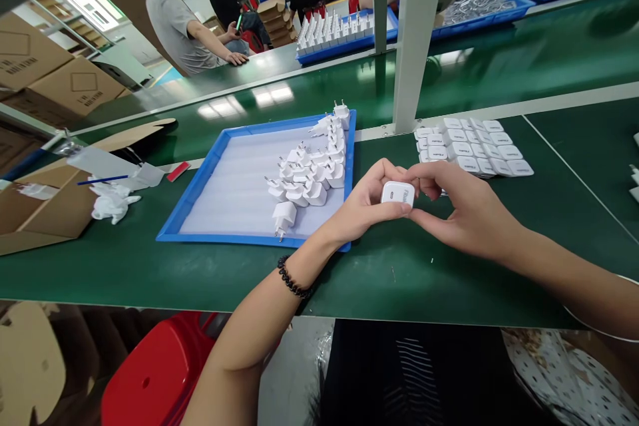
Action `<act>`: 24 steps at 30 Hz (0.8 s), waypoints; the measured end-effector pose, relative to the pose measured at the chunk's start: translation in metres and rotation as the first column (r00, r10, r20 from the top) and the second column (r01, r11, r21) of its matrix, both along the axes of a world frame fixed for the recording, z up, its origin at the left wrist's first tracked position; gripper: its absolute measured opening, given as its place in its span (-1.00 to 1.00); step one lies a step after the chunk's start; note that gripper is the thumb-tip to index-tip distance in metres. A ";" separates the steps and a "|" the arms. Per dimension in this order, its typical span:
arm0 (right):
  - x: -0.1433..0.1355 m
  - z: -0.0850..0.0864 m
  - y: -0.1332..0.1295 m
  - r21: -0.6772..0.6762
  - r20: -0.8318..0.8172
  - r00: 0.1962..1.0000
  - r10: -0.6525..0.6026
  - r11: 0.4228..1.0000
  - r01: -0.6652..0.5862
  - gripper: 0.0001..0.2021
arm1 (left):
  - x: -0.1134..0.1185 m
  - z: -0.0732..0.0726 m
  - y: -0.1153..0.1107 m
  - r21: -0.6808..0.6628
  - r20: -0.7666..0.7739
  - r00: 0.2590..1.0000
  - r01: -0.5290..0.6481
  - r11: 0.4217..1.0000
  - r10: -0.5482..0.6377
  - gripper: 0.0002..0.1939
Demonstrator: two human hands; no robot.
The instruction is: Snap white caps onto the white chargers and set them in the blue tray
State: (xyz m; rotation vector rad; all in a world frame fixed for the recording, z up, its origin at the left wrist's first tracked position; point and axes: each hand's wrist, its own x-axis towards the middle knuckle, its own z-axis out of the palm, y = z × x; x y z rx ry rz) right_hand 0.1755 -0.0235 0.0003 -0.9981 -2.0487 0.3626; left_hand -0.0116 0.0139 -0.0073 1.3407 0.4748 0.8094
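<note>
A white plug charger (397, 194) with a small oval port and grey lettering is held up in front of me. My left hand (367, 203) grips it from the left, thumb along its lower edge. From the right, the thumb and forefinger of my right hand (456, 213) pinch its right side; that contact is partly hidden. To the left, several similar chargers (314, 193) with two-pin plugs lie in the right half of a blue-rimmed tray (192, 239). Beyond my right hand, rows of white chargers (469, 146) lie close together on the green table (210, 279).
A metal post (412, 40) rises behind the tray. At left are an open carton (50, 213), a crumpled white glove (114, 203) and a red piece (178, 171). Across the bench stand more loaded blue trays (344, 36) and people. A red stool (154, 373) is below.
</note>
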 end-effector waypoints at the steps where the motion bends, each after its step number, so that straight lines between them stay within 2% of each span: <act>1: 0.000 -0.001 0.000 0.003 0.006 1.000 -0.003 1.000 0.003 -0.63 | 0.001 0.000 0.000 0.008 -0.021 1.000 -0.014 1.000 0.014 -0.61; 5: 0.001 -0.002 0.001 0.004 0.035 0.999 0.000 1.000 0.000 -0.63 | 0.005 -0.003 -0.001 0.029 -0.058 0.995 -0.084 0.996 0.085 -0.56; 13: 0.001 -0.004 0.000 0.039 0.078 0.997 0.021 0.999 -0.024 -0.66 | 0.011 -0.001 -0.004 0.020 -0.015 0.989 -0.144 0.989 0.145 -0.58; 19: 0.003 -0.005 0.004 0.004 0.152 0.988 -0.015 1.000 0.014 -0.72 | 0.007 -0.002 0.000 -0.064 0.083 0.995 -0.054 0.997 0.059 -0.72; 24: 0.005 -0.005 0.008 -0.060 0.162 0.986 -0.034 0.997 0.045 -0.70 | 0.004 -0.002 0.001 -0.099 0.049 0.998 -0.026 0.995 0.031 -0.56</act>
